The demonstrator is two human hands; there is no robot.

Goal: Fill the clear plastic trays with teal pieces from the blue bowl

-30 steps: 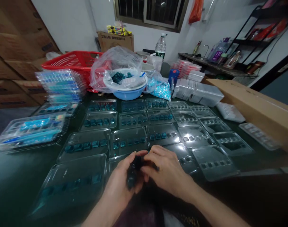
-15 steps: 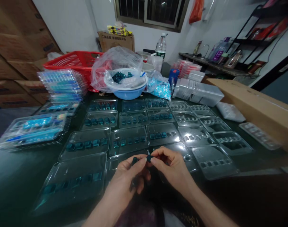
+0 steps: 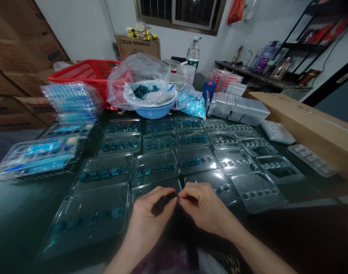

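Observation:
My left hand [image 3: 154, 209] is closed in a pinch, with a small dark teal gem [image 3: 171, 196] partly showing between thumb and forefinger. Against those fingertips my right hand [image 3: 202, 205] pinches too; what lies in its grip is hidden. Both hands hover over the near row of clear plastic trays. Just behind them, one tray [image 3: 151, 158] carries a line of teal gems, and another tray [image 3: 188, 152] has teal gems in only part of its row. At the near left lies a larger-looking tray [image 3: 99, 201] with several teal gems.
A blue basin [image 3: 157, 111] with a white bowl of teal gems stands at the back, beside a red basket [image 3: 77, 72]. Packed kits [image 3: 42, 152] are stacked at left. Stacked clear cases [image 3: 245, 108] and a long cardboard box [image 3: 311, 118] border the right.
My hands have turned so the fingertips meet more closely. The gems seen in my left hand before are now mostly hidden. The trays stay in place; the view shifted slightly.

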